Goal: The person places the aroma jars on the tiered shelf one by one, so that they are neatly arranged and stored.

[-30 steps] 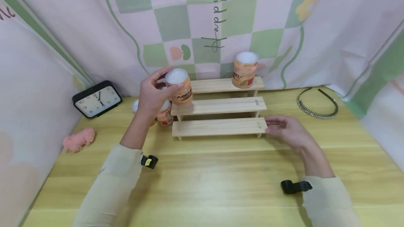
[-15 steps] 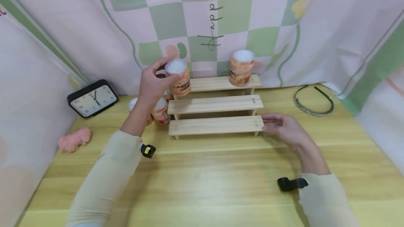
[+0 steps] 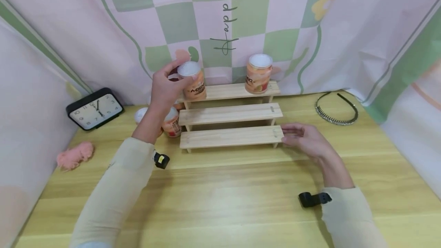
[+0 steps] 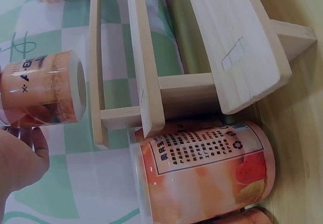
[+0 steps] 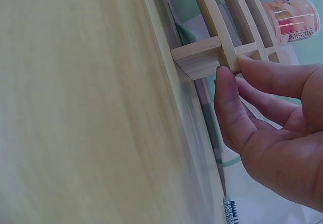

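Note:
My left hand grips an orange-labelled can with a white top, thumb in front and fingers behind it. In the left wrist view this held can hangs just over the end of the top board, with a small gap below its base. A three-step wooden rack stands in front of the curtain. At its right end my right hand pinches the end of the lowest board, as the right wrist view shows with thumb and finger. A similar can sits at the right of the top step.
Several more cans stand left of the rack, partly behind my left forearm. A black-framed clock and a pink fluffy item are on the left. A toothed headband lies on the right. A patterned curtain hangs behind.
My left hand has raised the can from the middle step's level to over the left end of the top step. The right hand keeps its hold on the rack. The head view has shifted slightly.

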`<state>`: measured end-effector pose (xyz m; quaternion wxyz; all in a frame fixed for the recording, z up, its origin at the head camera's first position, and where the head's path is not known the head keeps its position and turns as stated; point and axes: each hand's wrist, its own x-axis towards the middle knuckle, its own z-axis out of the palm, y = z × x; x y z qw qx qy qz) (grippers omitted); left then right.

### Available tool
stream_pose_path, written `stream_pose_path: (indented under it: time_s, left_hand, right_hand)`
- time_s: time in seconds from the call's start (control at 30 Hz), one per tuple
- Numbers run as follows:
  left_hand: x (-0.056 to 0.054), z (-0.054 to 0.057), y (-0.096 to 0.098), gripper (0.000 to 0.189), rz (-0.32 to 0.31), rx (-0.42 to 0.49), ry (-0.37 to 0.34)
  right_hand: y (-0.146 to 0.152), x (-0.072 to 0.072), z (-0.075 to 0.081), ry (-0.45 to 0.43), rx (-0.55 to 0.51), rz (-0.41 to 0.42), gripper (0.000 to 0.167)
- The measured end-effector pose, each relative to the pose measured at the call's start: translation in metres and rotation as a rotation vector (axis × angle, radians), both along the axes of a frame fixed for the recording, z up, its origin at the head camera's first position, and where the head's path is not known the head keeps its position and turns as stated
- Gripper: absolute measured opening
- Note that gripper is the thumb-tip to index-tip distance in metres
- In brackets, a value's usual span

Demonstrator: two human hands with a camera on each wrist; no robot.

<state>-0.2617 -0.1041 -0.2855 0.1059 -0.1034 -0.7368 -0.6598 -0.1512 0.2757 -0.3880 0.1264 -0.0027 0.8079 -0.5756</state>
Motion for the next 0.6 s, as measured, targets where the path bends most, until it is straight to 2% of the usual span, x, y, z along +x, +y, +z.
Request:
stream_pose_path:
  time_s: [0.6]
  left_hand:
    - [-0.013,-0.003,0.011,0.062,0.027,-0.004,-0.031]
  right_hand:
    - [0.000,0.001,0.000,0.000,-0.019,0.000,0.057]
